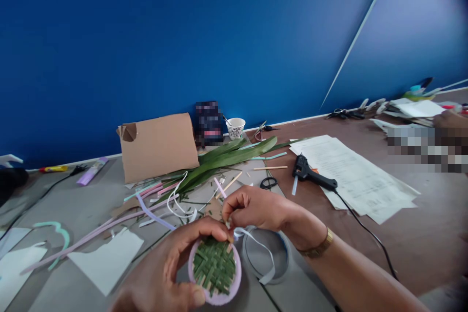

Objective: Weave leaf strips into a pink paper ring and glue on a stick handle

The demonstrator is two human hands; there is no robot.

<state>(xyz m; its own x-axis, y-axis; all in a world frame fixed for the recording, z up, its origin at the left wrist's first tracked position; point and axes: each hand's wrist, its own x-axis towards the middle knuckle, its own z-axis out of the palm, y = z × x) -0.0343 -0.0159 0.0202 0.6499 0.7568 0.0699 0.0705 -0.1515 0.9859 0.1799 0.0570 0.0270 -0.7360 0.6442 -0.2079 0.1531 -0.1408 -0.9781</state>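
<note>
Woven green disc (215,264), lilac-rimmed and round so no long axis, sits at the near edge of view above the desk (402,248), face toward the camera; left hand (163,268) has it, fingers curled round its left side, thumb at the near rim, fingertips at the far rim. Right hand (261,207) comes in from the right, wrist bent, fingers pinched nearly together just beyond the far rim; white ribbon (272,269) trails below them; can't tell if they grip it.
</note>
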